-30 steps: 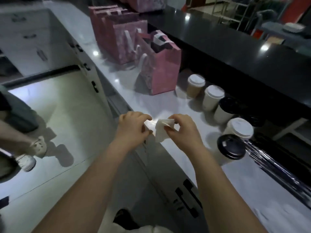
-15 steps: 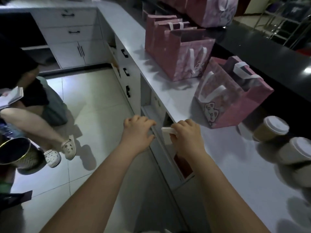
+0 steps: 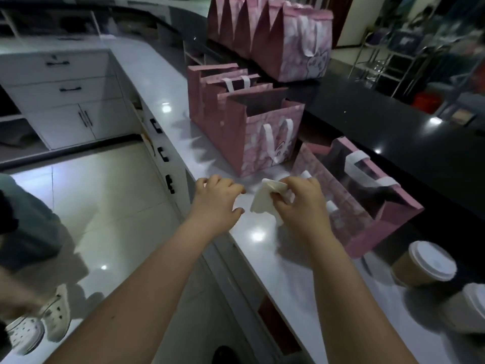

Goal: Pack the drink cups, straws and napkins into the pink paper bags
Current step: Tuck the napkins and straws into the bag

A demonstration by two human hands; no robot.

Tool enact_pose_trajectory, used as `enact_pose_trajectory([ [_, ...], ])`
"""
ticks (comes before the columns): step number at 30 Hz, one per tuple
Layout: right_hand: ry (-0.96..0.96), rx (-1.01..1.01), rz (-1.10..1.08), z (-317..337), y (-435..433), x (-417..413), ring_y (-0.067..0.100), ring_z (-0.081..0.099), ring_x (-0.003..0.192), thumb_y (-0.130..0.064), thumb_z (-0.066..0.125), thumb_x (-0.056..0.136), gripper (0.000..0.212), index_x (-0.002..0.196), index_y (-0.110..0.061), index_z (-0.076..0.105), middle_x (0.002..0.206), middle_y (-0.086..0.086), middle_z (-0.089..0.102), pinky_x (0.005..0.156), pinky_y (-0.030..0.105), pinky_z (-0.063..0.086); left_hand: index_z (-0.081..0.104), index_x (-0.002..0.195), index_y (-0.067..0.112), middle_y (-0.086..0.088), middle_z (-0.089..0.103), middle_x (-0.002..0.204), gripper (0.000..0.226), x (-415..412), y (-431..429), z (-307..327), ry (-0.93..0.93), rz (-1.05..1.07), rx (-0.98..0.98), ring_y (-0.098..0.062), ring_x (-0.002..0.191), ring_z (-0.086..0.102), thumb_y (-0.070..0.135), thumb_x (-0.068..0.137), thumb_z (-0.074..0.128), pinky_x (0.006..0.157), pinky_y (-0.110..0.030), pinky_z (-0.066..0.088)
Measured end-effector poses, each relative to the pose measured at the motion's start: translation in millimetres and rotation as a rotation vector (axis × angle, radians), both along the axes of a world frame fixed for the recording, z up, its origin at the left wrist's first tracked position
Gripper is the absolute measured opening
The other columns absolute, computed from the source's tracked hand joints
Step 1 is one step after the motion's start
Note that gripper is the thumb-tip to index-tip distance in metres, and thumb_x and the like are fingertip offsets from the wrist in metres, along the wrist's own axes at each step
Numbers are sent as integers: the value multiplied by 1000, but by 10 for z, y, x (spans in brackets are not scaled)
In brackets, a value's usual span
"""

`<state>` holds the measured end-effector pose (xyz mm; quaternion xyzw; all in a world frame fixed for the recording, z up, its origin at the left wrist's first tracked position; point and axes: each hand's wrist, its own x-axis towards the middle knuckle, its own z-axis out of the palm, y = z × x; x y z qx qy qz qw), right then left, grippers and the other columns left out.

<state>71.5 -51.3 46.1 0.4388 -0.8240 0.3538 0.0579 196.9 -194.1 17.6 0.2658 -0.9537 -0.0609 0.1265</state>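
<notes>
left to right: your left hand (image 3: 217, 199) hovers loosely curled and empty over the pale counter (image 3: 259, 237); your right hand (image 3: 301, 206) pinches the white folded paper napkin (image 3: 263, 199), likely light, limp, easily crumpled, best held at its fold, just beside the open pink paper bag (image 3: 367, 227).
</notes>
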Motion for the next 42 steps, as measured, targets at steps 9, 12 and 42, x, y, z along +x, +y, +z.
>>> enact_pose_trajectory([
  [9,-2,-398,-146,762,-203,-945,9,50,86,-24,71,85,16,91,-36,62,83,-30,56,67,16,37,66,116,28,6,63,121,39,-1317,-654,716,252,-182,51,-25,119,46,33,78,75,100,-41,33],
  [12,2,-373,-247,837,-79,-1169,9,55,83,-26,71,86,21,84,-42,57,87,-35,56,67,22,43,67,115,27,6,65,118,37,-1778,-645,714,258,-355,86,-24,116,49,32,79,75,100,-43,36],
  [42,-36,-453,-819,750,72,-876,4,65,84,-27,73,82,22,93,-45,68,91,-16,69,68,12,50,-1,151,46,13,-14,161,117,-3389,-510,410,-231,-1309,425,-12,144,-26,47,68,82,117,-54,6],
])
